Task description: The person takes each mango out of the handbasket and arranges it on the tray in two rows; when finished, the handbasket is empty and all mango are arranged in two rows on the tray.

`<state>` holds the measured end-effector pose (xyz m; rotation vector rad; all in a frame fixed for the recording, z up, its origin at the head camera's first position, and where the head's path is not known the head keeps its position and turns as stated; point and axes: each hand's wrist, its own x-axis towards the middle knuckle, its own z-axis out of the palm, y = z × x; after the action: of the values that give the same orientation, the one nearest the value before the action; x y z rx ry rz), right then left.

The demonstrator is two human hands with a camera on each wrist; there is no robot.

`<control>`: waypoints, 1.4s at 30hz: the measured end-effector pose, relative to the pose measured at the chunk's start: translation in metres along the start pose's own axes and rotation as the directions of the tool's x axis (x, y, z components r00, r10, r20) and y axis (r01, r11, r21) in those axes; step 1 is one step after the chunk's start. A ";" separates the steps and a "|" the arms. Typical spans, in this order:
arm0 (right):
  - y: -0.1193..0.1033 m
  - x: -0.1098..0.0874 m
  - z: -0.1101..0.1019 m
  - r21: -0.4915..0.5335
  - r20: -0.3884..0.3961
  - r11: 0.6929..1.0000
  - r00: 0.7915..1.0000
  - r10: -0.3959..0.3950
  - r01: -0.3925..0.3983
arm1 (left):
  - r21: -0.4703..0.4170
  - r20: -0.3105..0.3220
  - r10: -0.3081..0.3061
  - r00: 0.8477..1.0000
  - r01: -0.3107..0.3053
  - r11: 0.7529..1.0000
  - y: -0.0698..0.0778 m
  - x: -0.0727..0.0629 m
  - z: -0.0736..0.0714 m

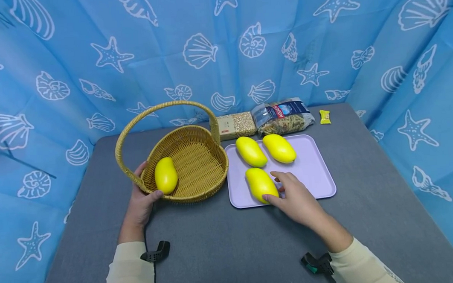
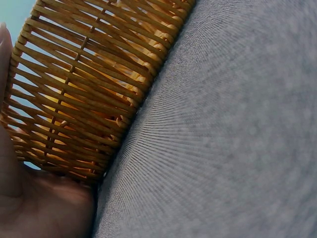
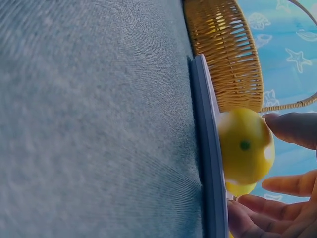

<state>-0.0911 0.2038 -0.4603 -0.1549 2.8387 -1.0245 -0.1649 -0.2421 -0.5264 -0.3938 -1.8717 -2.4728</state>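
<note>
My left hand (image 1: 140, 205) grips the left side of a wicker basket (image 1: 192, 197), its thumb over the rim and its fingers along the outer wall. In the left wrist view the woven wall (image 2: 84, 74) fills the upper left beside the palm. One yellow mango (image 1: 166, 176) lies inside the basket, at the left. My right hand (image 1: 296, 200) is at the nearest mango (image 1: 260, 184) on a lilac tray (image 1: 313, 184). Its thumb is at that mango's near end, and the other fingers are spread beside it. Two more mangoes, left (image 1: 251, 151) and right (image 1: 279, 148), lie farther back on the tray.
Behind the tray lie a pack of pale beans or grains (image 1: 236, 125) and a labelled clear bag (image 1: 283, 116). A small yellow packet (image 1: 324, 116) lies at the back right. The basket's tall handle (image 1: 163, 105) arches upward. A blue curtain (image 1: 175, 41) borders the grey table (image 1: 224, 248).
</note>
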 end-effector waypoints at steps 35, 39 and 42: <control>-0.039 0.025 -0.022 0.381 -0.221 0.872 0.946 -0.236 0.306 | -0.017 0.000 -0.006 1.000 0.006 1.000 -0.002 -0.001 -0.001; -0.051 0.030 -0.016 0.488 -0.194 0.805 0.941 -0.276 0.337 | -0.018 -0.001 -0.007 1.000 0.007 1.000 -0.001 -0.001 -0.001; -0.060 0.035 -0.009 0.598 -0.156 0.722 0.934 -0.322 0.349 | -0.020 -0.007 -0.009 1.000 0.009 1.000 -0.001 0.000 -0.001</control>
<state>-0.1235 0.1585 -0.4175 -0.6013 2.3731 -1.9952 -0.1648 -0.2429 -0.5273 -0.3770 -1.8512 -2.4972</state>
